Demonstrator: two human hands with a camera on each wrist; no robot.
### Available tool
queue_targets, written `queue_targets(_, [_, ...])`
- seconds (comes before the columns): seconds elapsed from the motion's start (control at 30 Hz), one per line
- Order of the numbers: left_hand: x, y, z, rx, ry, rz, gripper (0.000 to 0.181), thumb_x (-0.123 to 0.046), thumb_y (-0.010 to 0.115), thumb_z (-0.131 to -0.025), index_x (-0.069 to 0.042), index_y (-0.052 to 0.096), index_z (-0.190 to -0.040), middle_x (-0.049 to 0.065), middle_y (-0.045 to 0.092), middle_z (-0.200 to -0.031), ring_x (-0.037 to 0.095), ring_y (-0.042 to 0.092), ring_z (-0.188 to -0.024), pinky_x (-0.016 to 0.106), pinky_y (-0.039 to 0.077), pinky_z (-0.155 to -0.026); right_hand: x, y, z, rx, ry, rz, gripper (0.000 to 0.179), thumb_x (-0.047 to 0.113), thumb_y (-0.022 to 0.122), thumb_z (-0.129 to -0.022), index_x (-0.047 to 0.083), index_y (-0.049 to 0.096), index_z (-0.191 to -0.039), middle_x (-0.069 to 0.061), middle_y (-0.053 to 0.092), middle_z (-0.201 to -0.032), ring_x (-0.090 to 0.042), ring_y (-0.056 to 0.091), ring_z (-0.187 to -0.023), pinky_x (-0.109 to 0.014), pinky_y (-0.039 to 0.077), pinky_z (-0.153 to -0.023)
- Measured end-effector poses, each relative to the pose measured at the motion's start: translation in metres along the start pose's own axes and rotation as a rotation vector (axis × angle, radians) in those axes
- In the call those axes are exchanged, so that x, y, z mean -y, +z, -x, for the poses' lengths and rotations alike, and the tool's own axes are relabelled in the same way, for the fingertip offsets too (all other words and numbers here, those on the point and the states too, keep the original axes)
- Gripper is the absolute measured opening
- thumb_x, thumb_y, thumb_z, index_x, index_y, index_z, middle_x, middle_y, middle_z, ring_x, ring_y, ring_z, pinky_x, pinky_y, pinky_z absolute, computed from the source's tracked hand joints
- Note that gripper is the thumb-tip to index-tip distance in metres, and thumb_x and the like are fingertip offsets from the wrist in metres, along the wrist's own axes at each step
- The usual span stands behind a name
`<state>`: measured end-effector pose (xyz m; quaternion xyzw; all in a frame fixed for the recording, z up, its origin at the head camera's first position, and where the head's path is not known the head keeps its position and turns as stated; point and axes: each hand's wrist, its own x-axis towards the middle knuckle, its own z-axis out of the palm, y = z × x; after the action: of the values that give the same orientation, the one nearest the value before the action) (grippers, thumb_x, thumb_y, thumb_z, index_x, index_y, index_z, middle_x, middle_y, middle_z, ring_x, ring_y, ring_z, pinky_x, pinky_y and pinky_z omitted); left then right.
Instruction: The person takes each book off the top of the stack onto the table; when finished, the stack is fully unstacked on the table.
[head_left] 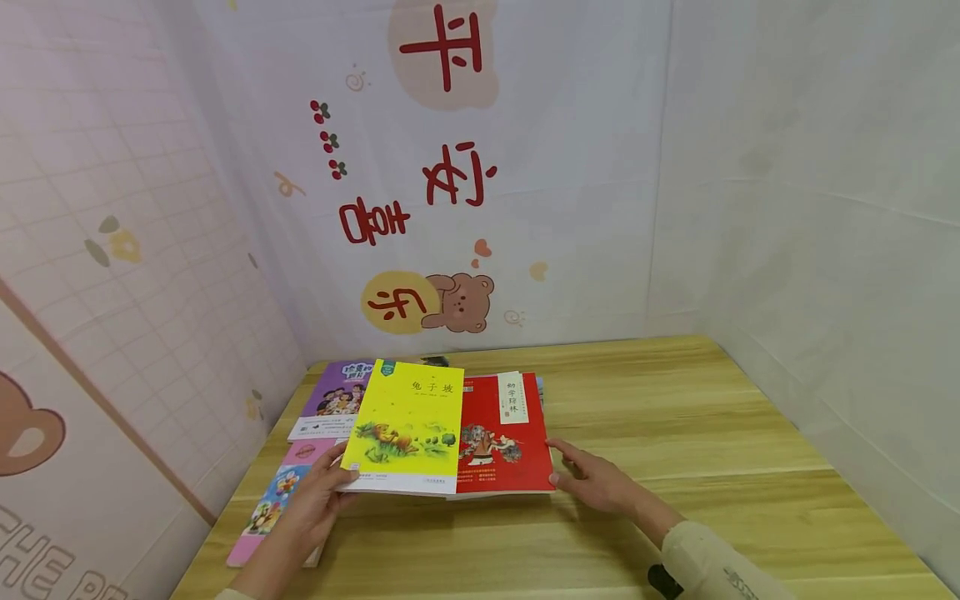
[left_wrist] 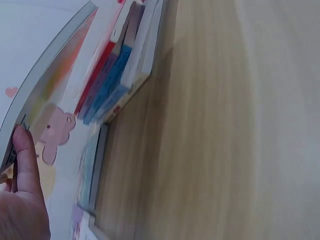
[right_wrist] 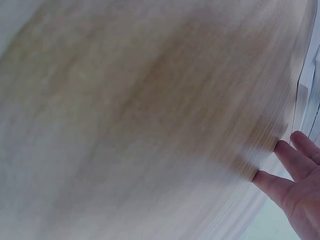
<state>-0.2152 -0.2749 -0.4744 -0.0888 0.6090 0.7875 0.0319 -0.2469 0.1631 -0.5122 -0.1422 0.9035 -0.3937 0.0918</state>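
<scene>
A yellow picture book (head_left: 408,417) is tilted over a red book (head_left: 517,450), covering its left part. My left hand (head_left: 324,487) pinches the yellow book at its lower left corner. In the left wrist view, that book (left_wrist: 37,70) hangs above a stack of books (left_wrist: 125,65) with a gap between them. My right hand (head_left: 596,482) is at the right edge of the red book, fingers extended and fingertips right at the edge. The right wrist view shows that hand (right_wrist: 295,185) low beside the book edges (right_wrist: 312,95).
A purple book (head_left: 337,396) and a pink book (head_left: 277,500) lie on the left of the wood-grain table (head_left: 675,400). White printed cloth walls (head_left: 570,208) stand behind and at both sides. A dark object (head_left: 663,581) shows by the right sleeve.
</scene>
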Motion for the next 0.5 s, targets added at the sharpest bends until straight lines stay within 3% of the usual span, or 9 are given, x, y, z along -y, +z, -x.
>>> queue_targets(0.27, [0.003, -0.035, 0.019, -0.033, -0.106, -0.032, 0.079, 0.005, 0.052, -0.095, -0.004, 0.006, -0.158, -0.002, 0.062, -0.109, 0.018, 0.067, -0.096, 0.038, 0.056, -0.084, 0.0, 0.0, 0.0, 0.0, -0.038, -0.005, 0.063, 0.043, 0.065, -0.095, 0.026, 0.042, -0.151, -0.022, 0.051, -0.141, -0.041, 0.05, -0.128, -0.063, 0.04, -0.099])
queue_targets(0.5, [0.018, -0.063, 0.035, 0.054, -0.196, -0.059, 0.075, 0.003, 0.055, -0.095, 0.0, 0.008, -0.154, -0.001, 0.067, -0.104, 0.021, 0.068, -0.093, 0.038, 0.057, -0.08, 0.0, 0.001, 0.0, -0.001, -0.025, -0.011, 0.064, 0.043, 0.066, -0.094, 0.026, 0.042, -0.152, -0.02, 0.05, -0.143, -0.04, 0.05, -0.129, -0.062, 0.041, -0.099])
